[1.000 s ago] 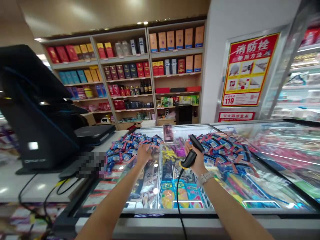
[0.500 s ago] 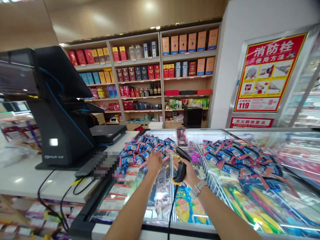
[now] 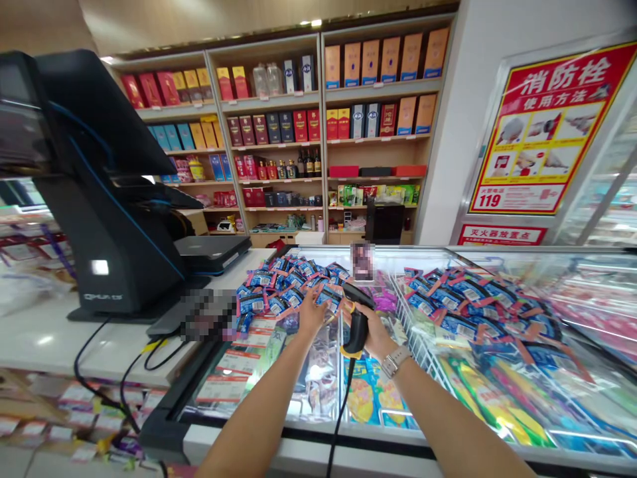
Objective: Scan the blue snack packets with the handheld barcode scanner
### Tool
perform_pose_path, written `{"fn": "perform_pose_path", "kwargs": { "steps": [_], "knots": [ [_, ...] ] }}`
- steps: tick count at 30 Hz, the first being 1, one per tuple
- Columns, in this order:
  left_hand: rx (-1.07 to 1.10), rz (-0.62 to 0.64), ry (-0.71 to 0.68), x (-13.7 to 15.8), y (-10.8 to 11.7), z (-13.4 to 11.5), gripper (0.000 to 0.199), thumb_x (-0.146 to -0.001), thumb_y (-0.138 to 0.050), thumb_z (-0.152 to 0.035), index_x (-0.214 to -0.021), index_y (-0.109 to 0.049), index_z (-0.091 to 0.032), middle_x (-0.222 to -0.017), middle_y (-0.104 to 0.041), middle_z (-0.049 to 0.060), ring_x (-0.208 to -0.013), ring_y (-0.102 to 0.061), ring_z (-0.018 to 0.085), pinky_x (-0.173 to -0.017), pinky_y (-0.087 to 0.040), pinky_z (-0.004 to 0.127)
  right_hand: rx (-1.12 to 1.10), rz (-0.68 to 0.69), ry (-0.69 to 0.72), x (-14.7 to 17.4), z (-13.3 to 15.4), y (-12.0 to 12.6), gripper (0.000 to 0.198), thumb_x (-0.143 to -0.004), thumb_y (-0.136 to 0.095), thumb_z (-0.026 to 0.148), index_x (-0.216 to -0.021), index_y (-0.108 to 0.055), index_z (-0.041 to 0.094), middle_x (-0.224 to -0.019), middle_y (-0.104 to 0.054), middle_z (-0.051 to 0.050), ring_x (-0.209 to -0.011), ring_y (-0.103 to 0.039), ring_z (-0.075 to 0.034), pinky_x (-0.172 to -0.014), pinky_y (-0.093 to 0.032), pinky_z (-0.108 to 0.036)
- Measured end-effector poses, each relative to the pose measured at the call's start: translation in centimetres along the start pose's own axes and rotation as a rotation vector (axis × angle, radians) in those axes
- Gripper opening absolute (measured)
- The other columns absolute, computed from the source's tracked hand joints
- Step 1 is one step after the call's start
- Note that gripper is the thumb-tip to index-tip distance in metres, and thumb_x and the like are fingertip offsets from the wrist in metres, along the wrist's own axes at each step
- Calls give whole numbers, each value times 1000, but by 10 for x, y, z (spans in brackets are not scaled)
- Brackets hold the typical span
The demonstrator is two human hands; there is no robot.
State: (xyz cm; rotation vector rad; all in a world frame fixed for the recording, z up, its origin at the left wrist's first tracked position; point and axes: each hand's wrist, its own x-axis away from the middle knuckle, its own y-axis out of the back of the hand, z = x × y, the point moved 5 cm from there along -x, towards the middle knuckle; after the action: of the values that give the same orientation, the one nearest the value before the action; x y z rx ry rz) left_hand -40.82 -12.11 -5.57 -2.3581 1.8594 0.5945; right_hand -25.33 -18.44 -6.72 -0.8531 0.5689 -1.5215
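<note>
In my left hand (image 3: 311, 315) is a small blue-and-pink snack packet (image 3: 329, 296), gripped between thumb and fingers at the near edge of a heap. The heap of like packets (image 3: 279, 287) lies on the glass top of a chest freezer (image 3: 209, 406). My right hand (image 3: 377, 334) is wrapped round a black and yellow barcode scanner (image 3: 357, 326), its head close beside the packet. The scanner's cable (image 3: 343, 408) runs down toward me. On that wrist is a pale watch (image 3: 397, 360).
Right of the wire divider (image 3: 423, 352) lies a second heap of blue packets (image 3: 472, 302). At the left, a black cash register terminal (image 3: 124, 219) and a flat black device (image 3: 212, 254) stand on a white counter (image 3: 44, 352). Shelves of boxes (image 3: 318, 126) line the back.
My left hand has gone from resting on the heap to gripping a packet beside the scanner. The scanner has turned a little more upright. The view has tilted slightly downward.
</note>
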Motion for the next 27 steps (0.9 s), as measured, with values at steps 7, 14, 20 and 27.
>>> {"fn": "perform_pose_path", "kwargs": {
  "steps": [7, 14, 20, 27],
  "knots": [
    [435, 18, 238, 11, -17, 5, 44, -51, -87, -44, -76, -67, -13, -60, -57, -4, -59, -61, 11, -69, -56, 28, -30, 0, 57, 5, 0, 3, 18, -68, -75, 20, -86, -71, 19, -91, -75, -4, -81, -69, -16, -69, -57, -23],
    [541, 152, 294, 15, -21, -8, 48, -40, -91, -44, -68, -69, -13, -67, -67, 2, -72, -66, 18, -78, -59, 39, -49, -33, 124, 11, 14, 2, 16, -64, -76, 25, -76, -66, 22, -68, -69, 0, -65, -65, -17, -55, -54, -26],
    [473, 25, 236, 4, -6, -2, 44, -46, -88, -48, -52, -58, -15, -46, -48, -6, -56, -57, 12, -77, -59, 38, 209, -34, 168, 26, 38, -4, 19, -60, -73, 28, -74, -64, 19, -61, -66, 1, -44, -52, -11, -40, -40, -24],
    [387, -59, 192, -8, 8, 13, 42, -51, -84, -48, -50, -57, -16, -46, -46, -5, -54, -55, 13, -62, -55, 30, 732, 116, 153, 43, 42, -19, 20, -65, -63, 33, -54, -57, 17, -42, -54, 0, -33, -41, -9, -37, -32, -25]
  ]
}}
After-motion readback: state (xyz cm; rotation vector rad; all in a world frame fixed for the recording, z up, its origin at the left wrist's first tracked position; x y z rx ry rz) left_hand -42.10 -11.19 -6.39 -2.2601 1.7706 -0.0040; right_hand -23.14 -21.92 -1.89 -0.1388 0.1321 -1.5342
